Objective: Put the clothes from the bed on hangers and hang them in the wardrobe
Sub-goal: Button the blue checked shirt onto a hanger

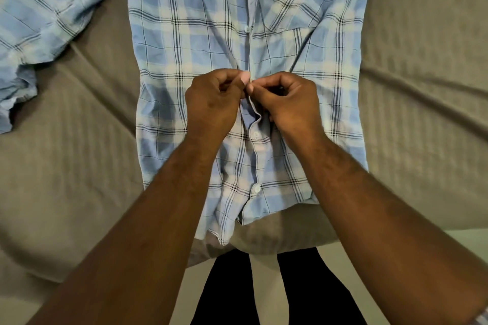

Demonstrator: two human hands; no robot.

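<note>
Pinching the button placket of the blue plaid shirt (200,34) mid-front, the left hand (211,105) and right hand (290,105) met thumb to thumb. The shirt lay flat on the bed (422,87); all the hanging apparently lay ahead.

Left hand (212,99) and right hand (286,99) pinch the placket of a plaid shirt (184,42) on the bed (79,166).

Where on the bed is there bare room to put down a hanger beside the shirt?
The bed sheet right of the shirt is bare. Left of it, the patch below the spread sleeve is bare too. The middle is crowded: left hand and right hand pinch the placket.
</note>
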